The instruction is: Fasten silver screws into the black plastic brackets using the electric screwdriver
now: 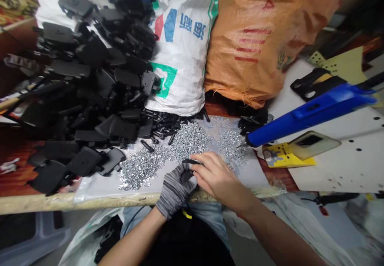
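My left hand (pixel 175 188), in a grey knit glove, is closed round a small black plastic part (pixel 187 175) near the table's front edge. My right hand (pixel 214 176), bare, lies over the same part with its fingers curled and pinched on it. A black pin (pixel 192 161) pokes out just above the fingers. Around the hands lie heaps of small silver washers (pixel 139 172), silver screws (pixel 189 138) and more silver pieces (pixel 231 148).
A large pile of black plastic parts (pixel 90 82) fills the left side. Black bolts (pixel 168 124) lie behind the screws. A white sack (pixel 183 42) and an orange sack (pixel 264 34) stand at the back. A blue powered screwdriver (pixel 312 114) hangs at the right above a yellow card (pixel 285 156).
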Demonstrator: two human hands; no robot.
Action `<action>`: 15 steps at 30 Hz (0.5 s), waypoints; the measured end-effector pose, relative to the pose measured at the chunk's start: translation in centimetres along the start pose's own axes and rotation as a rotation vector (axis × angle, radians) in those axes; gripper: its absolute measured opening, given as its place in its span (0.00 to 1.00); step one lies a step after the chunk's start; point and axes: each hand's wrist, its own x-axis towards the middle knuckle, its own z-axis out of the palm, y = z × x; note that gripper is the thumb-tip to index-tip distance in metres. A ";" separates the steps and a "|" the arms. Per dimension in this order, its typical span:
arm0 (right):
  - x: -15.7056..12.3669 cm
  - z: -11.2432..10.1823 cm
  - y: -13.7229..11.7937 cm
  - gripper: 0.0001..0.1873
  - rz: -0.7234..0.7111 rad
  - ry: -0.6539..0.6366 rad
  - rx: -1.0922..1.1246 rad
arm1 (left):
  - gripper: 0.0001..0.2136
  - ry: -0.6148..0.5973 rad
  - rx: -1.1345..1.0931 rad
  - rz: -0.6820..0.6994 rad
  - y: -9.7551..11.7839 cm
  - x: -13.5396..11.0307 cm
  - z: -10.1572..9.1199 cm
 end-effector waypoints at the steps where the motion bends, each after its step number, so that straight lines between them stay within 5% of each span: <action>1: -0.1 -0.6 0.6 0.15 -0.015 0.107 -0.066 | 0.11 -0.002 -0.024 0.002 -0.1 -0.1 -0.1; 4: -0.6 -3.4 4.6 0.27 0.119 0.782 -0.342 | 0.13 -0.025 -0.123 -0.003 -0.1 -0.5 -0.3; 6: -1.0 -5.5 8.4 0.37 0.329 1.290 -0.274 | 0.14 -0.025 -0.156 -0.004 -0.1 -0.7 -0.3; 10: -0.5 -7.2 12.8 0.28 0.688 1.053 0.524 | 0.13 -0.024 -0.204 -0.010 0.0 -0.8 -0.2; 15: 2.1 -5.6 7.9 0.28 0.592 0.903 0.860 | 0.14 -0.022 -0.166 -0.017 -0.1 -0.6 -0.2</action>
